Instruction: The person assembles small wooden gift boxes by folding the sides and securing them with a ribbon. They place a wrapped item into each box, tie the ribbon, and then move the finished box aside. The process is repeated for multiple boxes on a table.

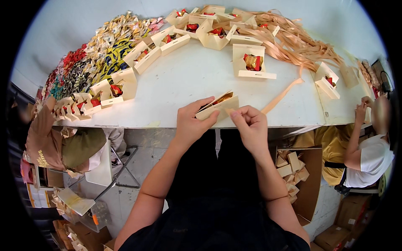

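My left hand [192, 119] grips a small cream folding box [228, 103] just above the table's near edge. The box is tilted and partly closed, with something gold-coloured showing through its top gap. At the box's right end my right hand [253, 127] pinches a peach ribbon [279, 98]. That ribbon runs from the fingers up and right across the table. Beyond my hands stands an open cream box [238, 52] with gold and red wrapped sweets [252, 62] inside.
On the white table [180, 79], several open filled boxes [176, 45] form an arc. Wrapped sweets [121, 37] are heaped at far left, peach ribbons [289, 35] at far right. A carton [312, 188] of boxes stands below right. People sit at left [52, 142] and right [364, 159].
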`<action>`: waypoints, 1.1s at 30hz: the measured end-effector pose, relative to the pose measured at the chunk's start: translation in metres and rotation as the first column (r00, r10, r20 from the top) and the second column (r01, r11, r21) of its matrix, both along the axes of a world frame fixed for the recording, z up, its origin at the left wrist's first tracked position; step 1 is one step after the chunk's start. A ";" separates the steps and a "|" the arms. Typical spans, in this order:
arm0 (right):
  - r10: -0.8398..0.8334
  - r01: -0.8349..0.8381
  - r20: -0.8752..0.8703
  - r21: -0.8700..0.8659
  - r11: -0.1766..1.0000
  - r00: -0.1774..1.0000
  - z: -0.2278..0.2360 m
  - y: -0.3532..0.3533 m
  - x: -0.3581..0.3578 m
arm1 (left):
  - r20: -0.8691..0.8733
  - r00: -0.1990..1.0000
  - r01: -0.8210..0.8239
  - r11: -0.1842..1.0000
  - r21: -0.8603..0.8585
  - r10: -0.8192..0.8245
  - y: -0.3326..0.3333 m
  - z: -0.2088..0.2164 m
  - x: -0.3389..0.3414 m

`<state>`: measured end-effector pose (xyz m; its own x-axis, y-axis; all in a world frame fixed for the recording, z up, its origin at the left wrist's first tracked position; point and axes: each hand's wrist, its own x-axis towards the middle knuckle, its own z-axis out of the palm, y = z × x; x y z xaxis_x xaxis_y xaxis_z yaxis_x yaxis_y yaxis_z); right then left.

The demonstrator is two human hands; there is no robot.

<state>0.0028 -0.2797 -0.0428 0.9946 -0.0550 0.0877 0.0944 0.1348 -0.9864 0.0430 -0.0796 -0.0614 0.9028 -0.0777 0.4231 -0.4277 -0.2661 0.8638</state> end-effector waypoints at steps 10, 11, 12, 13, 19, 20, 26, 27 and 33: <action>-0.050 0.052 -0.019 0.092 0.994 0.999 -0.011 0.033 0.010 | 0.045 0.999 0.020 1.000 -0.003 -0.020 0.002 -0.009 0.003; -0.047 0.049 -0.023 0.087 0.995 0.999 -0.011 0.032 0.010 | 0.046 0.999 0.022 1.000 -0.006 -0.021 0.002 -0.009 0.002; -0.043 0.045 -0.027 0.081 0.996 0.999 -0.012 0.031 0.009 | 0.048 0.999 0.024 1.000 -0.009 -0.023 0.002 -0.009 0.002; -0.039 0.041 -0.031 0.076 0.996 0.999 -0.012 0.030 0.009 | 0.049 0.999 0.022 1.000 -0.001 -0.022 0.002 -0.008 0.002; -0.068 0.065 0.018 0.104 0.992 0.998 -0.018 0.034 0.014 | 0.079 0.996 0.025 0.999 0.037 -0.028 0.002 -0.006 0.001; -0.067 0.065 0.023 0.095 0.993 0.997 -0.019 0.035 0.015 | 0.085 0.996 0.027 0.999 0.035 -0.030 0.003 -0.009 0.002; -0.061 0.060 0.016 0.059 0.996 0.998 -0.017 0.043 0.023 | 0.013 0.998 0.057 0.996 -0.071 -0.056 0.004 -0.010 0.003; -0.060 0.059 0.012 0.041 0.997 0.998 -0.018 0.043 0.024 | -0.020 0.998 0.065 0.992 -0.111 -0.067 0.004 -0.008 0.002; 0.039 -0.036 0.018 -0.141 0.989 0.999 -0.012 0.022 0.029 | -0.308 0.907 0.240 0.953 -0.185 -0.288 0.025 0.012 0.022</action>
<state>0.0319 -0.2581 -0.0549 0.9937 -0.0035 0.1120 0.1120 -0.0014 -0.9937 0.0650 -0.0543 -0.0490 0.9468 -0.2941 0.1307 -0.1516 -0.0493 0.9872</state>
